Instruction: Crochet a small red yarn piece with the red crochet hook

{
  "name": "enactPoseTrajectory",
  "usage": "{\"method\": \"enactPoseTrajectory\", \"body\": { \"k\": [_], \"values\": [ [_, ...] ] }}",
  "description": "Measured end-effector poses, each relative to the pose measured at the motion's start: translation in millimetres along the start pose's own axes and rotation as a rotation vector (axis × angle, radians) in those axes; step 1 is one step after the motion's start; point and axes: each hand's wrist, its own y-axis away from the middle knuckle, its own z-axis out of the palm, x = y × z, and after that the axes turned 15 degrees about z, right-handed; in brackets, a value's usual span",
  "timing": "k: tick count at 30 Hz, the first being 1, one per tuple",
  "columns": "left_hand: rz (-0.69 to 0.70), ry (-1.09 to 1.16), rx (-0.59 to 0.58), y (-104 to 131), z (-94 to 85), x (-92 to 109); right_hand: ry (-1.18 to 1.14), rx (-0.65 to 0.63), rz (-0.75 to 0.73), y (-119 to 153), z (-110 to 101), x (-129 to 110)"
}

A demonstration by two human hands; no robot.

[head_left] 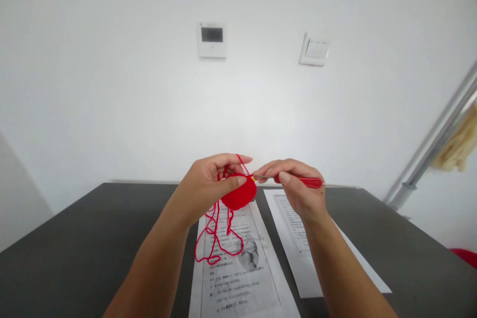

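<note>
Currently, the left-hand grip (204, 179) pinches the red rounded piece (240, 198) near its upper edge, above the left printed sheet (238, 290) on the dark worktop (93, 238); red yarn (213, 260) hangs below this grip in loose loops. The right-hand grip (304, 196) grasps the red-handled metal tool (312, 182), its shank reaching the piece's upper right edge.

One left hand (204, 176) and one right hand (308, 195), two in all, at the centre of the frame. One red crocheted piece (240, 198), one red-handled hook (302, 182). Two printed sheets: one left sheet (236, 290), one right sheet (290, 231). One tabletop (89, 233). Higher up, one control panel (212, 49), one light switch (316, 49).
</note>
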Motion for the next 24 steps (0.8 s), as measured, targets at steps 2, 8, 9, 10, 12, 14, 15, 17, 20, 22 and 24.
{"method": "enactPoseTrajectory", "body": {
  "k": [2, 8, 9, 10, 12, 14, 15, 17, 20, 22, 24],
  "values": [
    [-0.007, -0.021, -0.011, 0.1, -0.6, 0.4, -0.014, -0.026, 0.023, -0.8, -1.9, -2.1],
    [-0.05, 0.08, -0.077, -0.1, -2.2, -4.4, -0.112, -0.091, 0.047, -5.0, -2.3, -3.3],
    [-0.046, 0.103, -0.079, -0.4, -1.8, -5.5, -0.13, -0.092, 0.046, -5.7, -1.9, -2.6],
    [-0.038, 0.119, -0.074, -0.6, -1.3, -6.5, -0.143, -0.088, 0.044, -6.3, -1.6, -1.8],
    [-0.01, 0.131, -0.051, -0.9, -0.1, -7.5, -0.144, -0.071, 0.031, -6.8, -1.1, 0.0],
    [0.01, 0.126, -0.029, -0.3, 1.1, -7.0, -0.117, -0.051, 0.01, -6.3, -1.2, 2.0],
    [0.012, 0.119, -0.02, 0.3, 1.5, -6.2, -0.099, -0.045, -0.003, -5.8, -1.4, 3.1],
    [0.01, 0.105, -0.009, 1.6, 2.3, -4.0, -0.061, -0.047, -0.027, -4.5, -2.0, 5.0],
    [0.005, 0.093, -0.004, 2.8, 3.5, -0.6, -0.018, -0.072, -0.07, -3.6, -1.9, 6.4],
    [0.002, 0.096, -0.014, 2.5, 4.4, 1.1, -0.001, -0.083, -0.096, -3.9, -0.9, 6.0],
    [-0.002, 0.097, -0.019, 1.9, 5.3, 2.1, 0.007, -0.076, -0.106, -4.4, 0.2, 5.0]
  ]
}}
